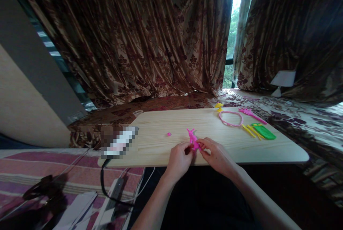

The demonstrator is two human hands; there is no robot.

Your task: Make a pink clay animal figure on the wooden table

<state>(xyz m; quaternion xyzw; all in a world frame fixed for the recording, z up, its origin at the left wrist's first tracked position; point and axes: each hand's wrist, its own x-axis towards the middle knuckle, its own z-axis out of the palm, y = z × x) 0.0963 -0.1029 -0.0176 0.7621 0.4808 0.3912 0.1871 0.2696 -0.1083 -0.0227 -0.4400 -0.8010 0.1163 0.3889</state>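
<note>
A bright pink animal-shaped figure (192,137) with pointed ears or horns, seemingly of modelling clay, is held upright just above the near edge of the table (155,122). My left hand (180,159) pinches its lower left side with thumb and fingers. On the other side, my right hand (216,153) grips its lower right part between fingertips. The fingers partly hide the figure's base. A small pink ball (169,134) lies on the tabletop, left of and beyond the figure.
On the table's right lie a pink twisted ring (232,125), a pink hand-shaped stick (254,116), yellow sticks (249,131) and a green flat piece (266,133). A yellow mushroom-like piece (219,106) stands at the far edge. A blurred-out object (120,142) occupies the left end.
</note>
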